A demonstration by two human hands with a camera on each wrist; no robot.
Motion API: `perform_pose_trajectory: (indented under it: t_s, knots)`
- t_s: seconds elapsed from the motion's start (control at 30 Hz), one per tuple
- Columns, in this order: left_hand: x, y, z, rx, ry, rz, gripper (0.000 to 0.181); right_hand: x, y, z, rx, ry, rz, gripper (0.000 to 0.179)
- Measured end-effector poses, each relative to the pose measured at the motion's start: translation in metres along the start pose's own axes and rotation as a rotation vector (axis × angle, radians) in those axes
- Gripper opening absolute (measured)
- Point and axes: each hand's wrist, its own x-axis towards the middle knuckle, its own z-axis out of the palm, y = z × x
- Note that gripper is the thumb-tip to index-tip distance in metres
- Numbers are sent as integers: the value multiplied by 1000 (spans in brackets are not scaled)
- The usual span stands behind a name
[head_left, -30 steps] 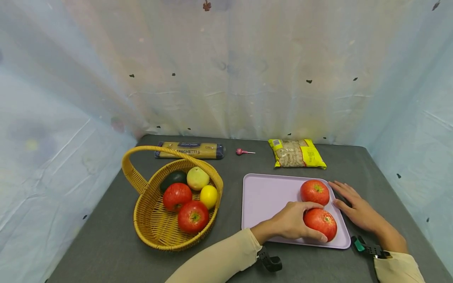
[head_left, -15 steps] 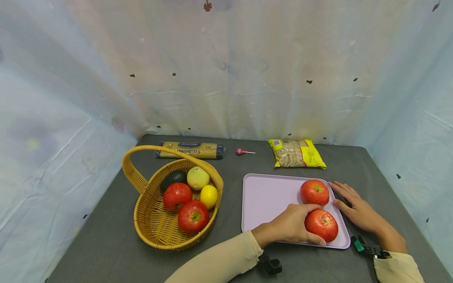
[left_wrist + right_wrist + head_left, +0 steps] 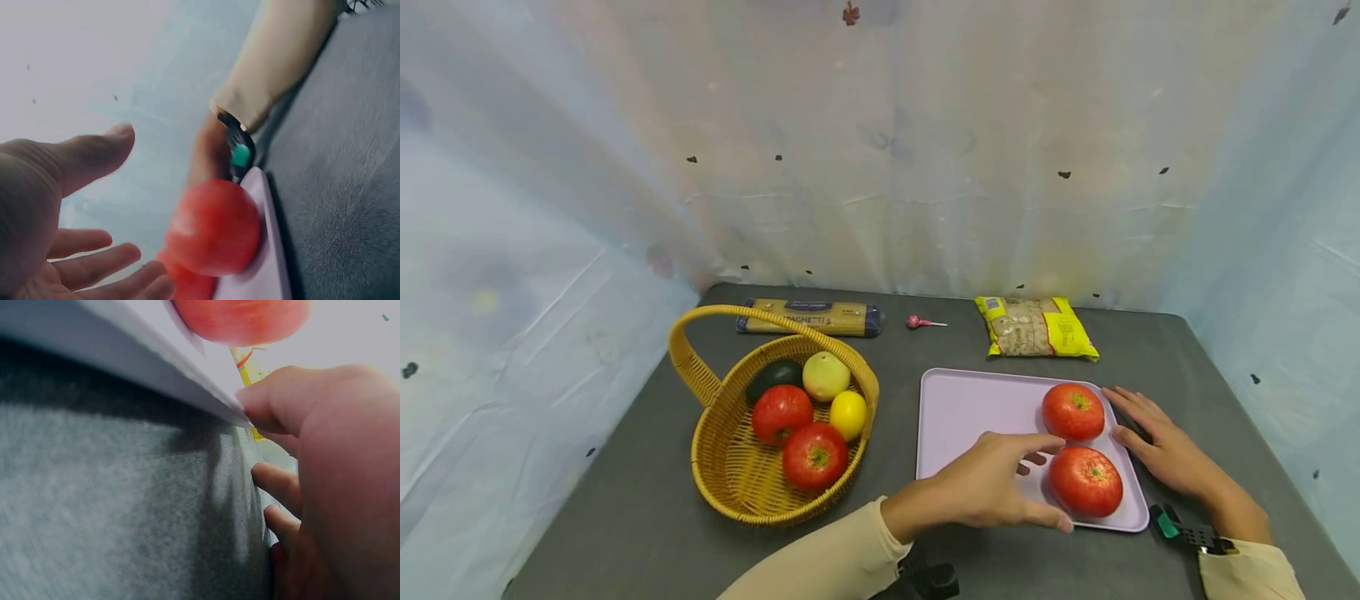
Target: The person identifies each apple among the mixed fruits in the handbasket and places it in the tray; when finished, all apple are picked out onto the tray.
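Observation:
Two red apples lie on the right side of a lilac tray [image 3: 966, 408], a far apple [image 3: 1072, 412] and a near apple [image 3: 1086, 482]. My left hand [image 3: 985, 483] hovers just left of the near apple, thumb and fingers spread, holding nothing. In the left wrist view, a gap separates the left hand [image 3: 69, 219] from the near apple [image 3: 215, 228]. At the tray's right edge rests my right hand [image 3: 1176, 457], fingers extended. Its thumb [image 3: 275, 400] touches the tray rim in the right wrist view, while the other fingers lie beside the tray.
A wicker basket [image 3: 713, 479] with a tall handle stands on the left, holding two red apples, a lemon, a pale round fruit and a dark green one. Along the back lie a spaghetti packet [image 3: 820, 317], a pink lollipop [image 3: 914, 322] and a yellow bag [image 3: 1037, 327].
My left hand has let go of the near apple and drawn back to the left, its fingers spreading. The apple stays on the tray. The right hand keeps its place by the rim.

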Motion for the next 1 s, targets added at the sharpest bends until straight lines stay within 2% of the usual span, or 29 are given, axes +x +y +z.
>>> perform_pose_trajectory:
  t_s: [0.17, 0.37, 0.67, 0.83, 1.0]
  knots:
    - [-38, 5, -23, -139, -20, 91, 76, -1, -1, -2, 2, -5, 3, 70]
    - [-84, -2, -52, -236, -26, 132, 76, -4, 0, -3, 1, -11, 16, 70]
    - [-152, -23, -89, -294, 40, 89, 71, -3, -1, -1, -8, -13, 24, 70]
    - [-185, -34, -106, -282, 126, 66, 71, -2, -2, -1, -1, -7, 13, 70]
    - [-214, -42, -128, -125, 230, 23, 71, -1, -3, 0, 2, -9, 17, 70]
